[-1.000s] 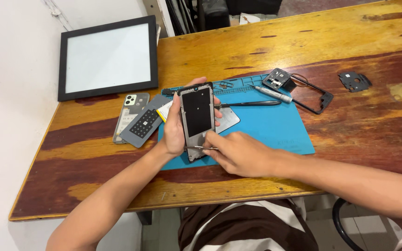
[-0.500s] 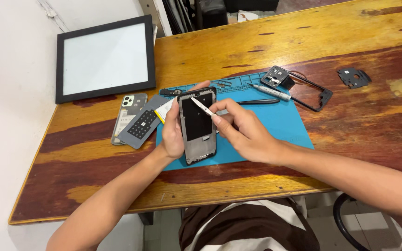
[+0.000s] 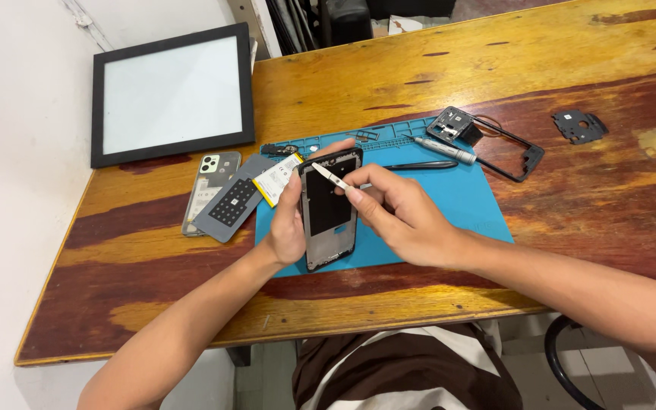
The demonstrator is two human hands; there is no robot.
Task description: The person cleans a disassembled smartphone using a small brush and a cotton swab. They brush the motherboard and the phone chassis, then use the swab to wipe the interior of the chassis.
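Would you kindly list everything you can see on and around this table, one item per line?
phone frame: 1, black, held upright over the mat's left part
tweezers: 1, silvery, at the frame's top
mat: 1, blue, table middle
table: 1, brown wood
picture frame: 1, black with white pane, far left
phone back cover: 1, grey, left of mat
grey plate: 1, on the cover
battery: 1, white and yellow, mat's left edge
screwdriver: 1, silvery, mat's far edge
black tool: 1, on mat
second frame: 1, black, right of mat
small part: 1, dark, far right
left hand: holds the phone frame
right hand: holds the tweezers
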